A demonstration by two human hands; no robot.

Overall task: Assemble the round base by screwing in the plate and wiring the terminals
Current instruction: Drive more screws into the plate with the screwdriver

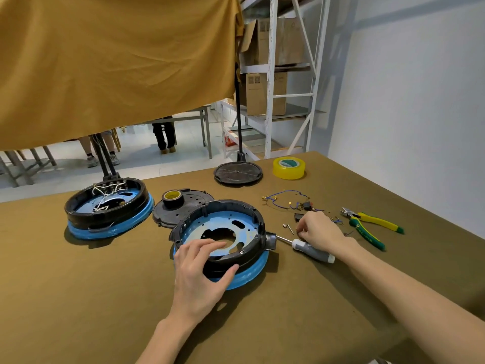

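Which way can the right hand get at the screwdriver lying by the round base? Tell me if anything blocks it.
Probably yes, straight down. The screwdriver lies bare on the table just beside the right hand, which is at the small parts. Nothing covers the handle; the left hand is on the round base.

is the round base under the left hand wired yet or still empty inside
Empty of wiring: the near round base shows only the bare blue plate inside. The loose wires lie on the table beside it.

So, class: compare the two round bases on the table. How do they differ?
The far base holds white wires; the near base shows only a bare blue plate. The left hand grips the near base; nothing touches the far one. Both have black rims over blue bottoms.
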